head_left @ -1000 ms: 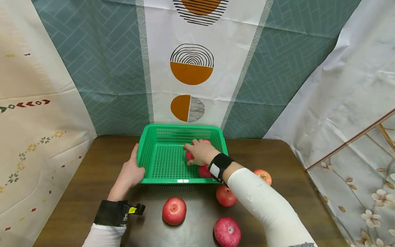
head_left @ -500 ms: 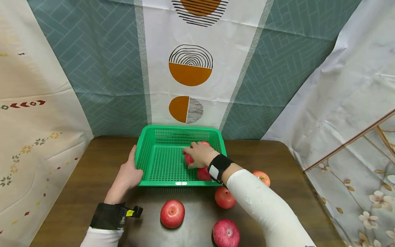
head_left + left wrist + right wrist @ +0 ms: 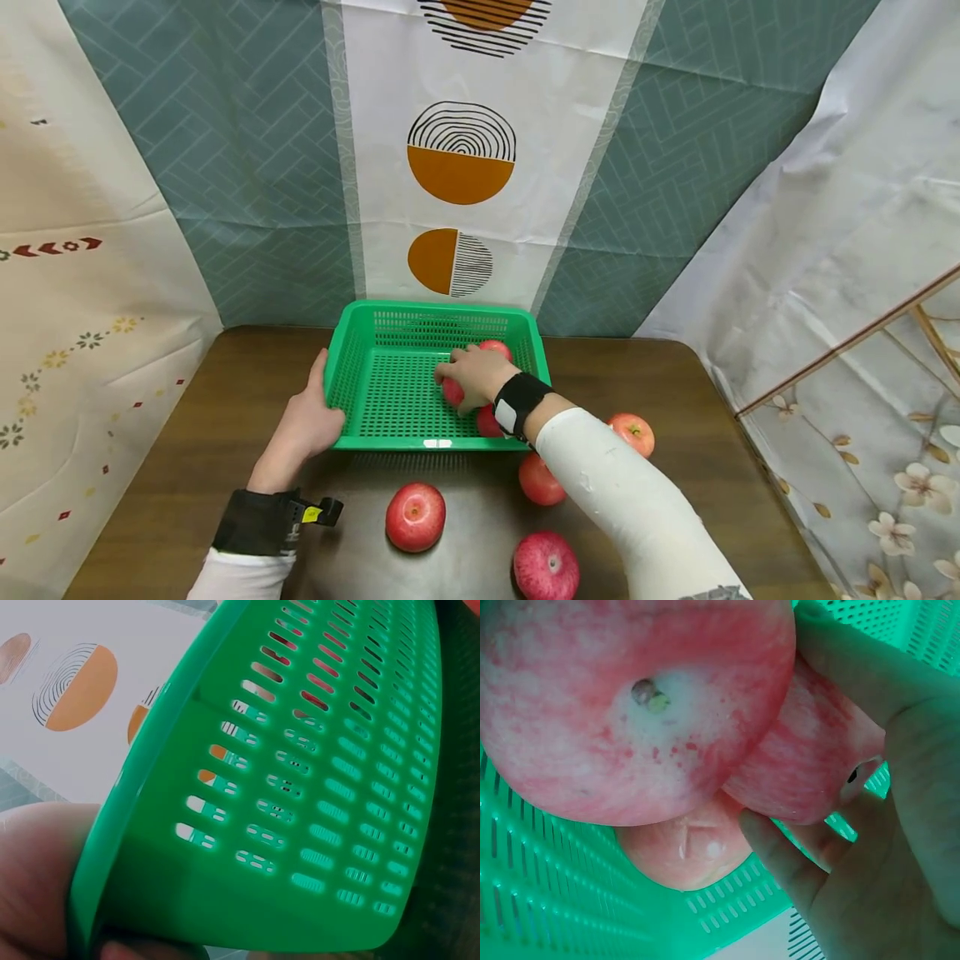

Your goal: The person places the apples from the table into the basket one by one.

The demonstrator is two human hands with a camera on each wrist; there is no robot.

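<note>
A green plastic basket (image 3: 437, 443) with slotted walls stands toward the back of the table. My left hand (image 3: 303, 421) grips its left rim near the front corner; in the left wrist view part of that hand (image 3: 41, 870) lies against the rim. Inside the basket, my right hand (image 3: 480, 375) holds a red apple (image 3: 452, 392), and the right wrist view has thumb and fingers round this apple (image 3: 802, 750). Behind the hand sits another apple (image 3: 497, 347), with a third (image 3: 488, 421) in front, partly hidden by the wrist.
On the table (image 3: 187, 467) in front of the basket lie a red apple (image 3: 416, 517) and a darker pink-red one (image 3: 546, 567). Further right are two more apples, one (image 3: 540, 479) partly behind the right sleeve and a paler one (image 3: 632, 433). Patterned cloth hangs behind.
My right hand has shifted a little left and toward the front inside the basket with the apple, exposing more of the apple behind. The left hand keeps its hold on the rim.
</note>
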